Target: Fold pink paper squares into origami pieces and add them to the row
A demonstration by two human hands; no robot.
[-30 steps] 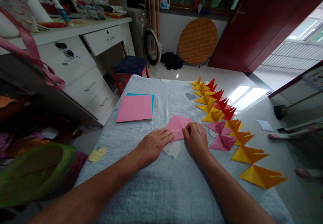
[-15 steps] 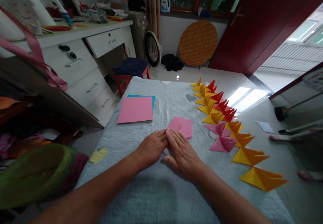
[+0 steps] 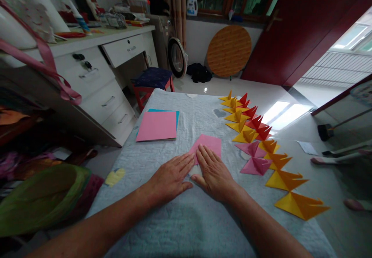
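Observation:
A folded sheet of pink origami paper [image 3: 213, 143] lies on the pale blue cloth [image 3: 186, 227], its near part covered by fingers. My left hand [image 3: 173, 174] lies flat, fingers stretched out and their tips on the paper's left near edge. My right hand [image 3: 213, 172] presses down on the paper's near side, its fingers extended and thumb apart. Just right of the paper sit two pink folded birds [image 3: 255, 165]. To the left rests a stack of square paper [image 3: 157, 126], pink on top with blue showing behind it.
Rows of yellow folded birds [image 3: 300, 205] and red folded birds [image 3: 263, 130] line the right edge of the cloth. Beyond the far left corner stands a stool [image 3: 152, 78]. A green basket [image 3: 78, 180] is low on the left, below a white desk [image 3: 95, 66].
My right hand has gone from pinching the paper's right side to lying flat across its near part. My left hand has opened out and shifted slightly toward me.

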